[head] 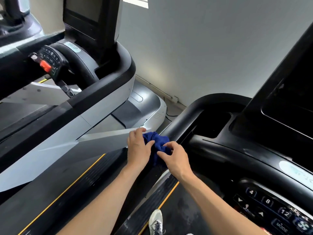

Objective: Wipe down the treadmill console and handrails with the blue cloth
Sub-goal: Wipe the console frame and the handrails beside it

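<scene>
Nearest me, at the bottom edge, I see one white shoe (156,221) on the dark deck beside a yellow stripe. To the right of my forearms sits the keypad (269,206) of the console, with numbers 4, 8 and 12 and a MODE key readable on it.

Further out, both hands meet on the blue cloth (158,145), which is bunched into a crumpled wad on the black left handrail (176,122) of the treadmill I stand on. My left hand (138,150) lies over the cloth's left side, fingers curled loosely down onto it and thumb pressed into the folds. My right hand (176,158) pinches the cloth's near right edge between thumb and bent fingertips; the rest of that hand is raised off the rail. A tail of the cloth hangs down the near side of the rail between my wrists.

Just beyond the fingertips, the handrail curves right around a dark recessed tray (213,122) in the console. Above that rises the tilted black screen (291,106).

Left of my left hand, well apart, stands a neighbouring treadmill (101,92) with grey side panels, a red safety clip (45,66) and its own dark display (83,11). A plain pale wall (203,48) closes the far side.
</scene>
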Demonstrator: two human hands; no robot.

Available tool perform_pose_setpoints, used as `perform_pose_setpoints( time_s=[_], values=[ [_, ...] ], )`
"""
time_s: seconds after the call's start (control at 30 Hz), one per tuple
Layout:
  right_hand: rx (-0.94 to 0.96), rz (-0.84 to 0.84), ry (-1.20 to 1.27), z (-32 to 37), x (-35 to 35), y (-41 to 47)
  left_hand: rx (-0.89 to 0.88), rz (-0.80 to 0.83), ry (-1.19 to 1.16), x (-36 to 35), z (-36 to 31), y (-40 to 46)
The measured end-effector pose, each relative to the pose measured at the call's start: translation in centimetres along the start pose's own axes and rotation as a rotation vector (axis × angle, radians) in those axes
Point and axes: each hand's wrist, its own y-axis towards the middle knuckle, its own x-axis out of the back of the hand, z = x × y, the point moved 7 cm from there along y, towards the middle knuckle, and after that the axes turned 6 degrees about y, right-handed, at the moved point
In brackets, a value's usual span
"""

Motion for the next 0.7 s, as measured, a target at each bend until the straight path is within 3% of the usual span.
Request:
perform_pose_setpoints(
  time_s=[0.1,0.2,0.27,0.37,0.5,0.7],
  values=[
    [0.021,-0.003,-0.156,-0.8,-0.6,0.3,-0.197,0.115,0.189,-2.6,-0.5,-0.7],
    [0.073,0.012,-0.200,-1.1,0.0,0.5,-0.261,0.262,0.280,-4.8,-0.3,-1.8],
    [0.103,-0.013,-0.250,-1.1,1.3,0.8,-0.322,0.314,0.502,-6.0,-0.2,-2.0],
    [0.105,-0.050,-0.546,-1.8,3.5,2.2,-0.409,0.336,0.739,-7.6,-0.5,-1.6],
    [0.086,-0.048,-0.854,-3.4,6.0,4.5,-0.452,0.342,0.762,-10.4,-2.3,0.2],
    [0.102,0.102,-1.093,-6.2,8.5,6.1,-0.498,0.366,0.783,-13.0,-5.2,2.8]
  ],
)
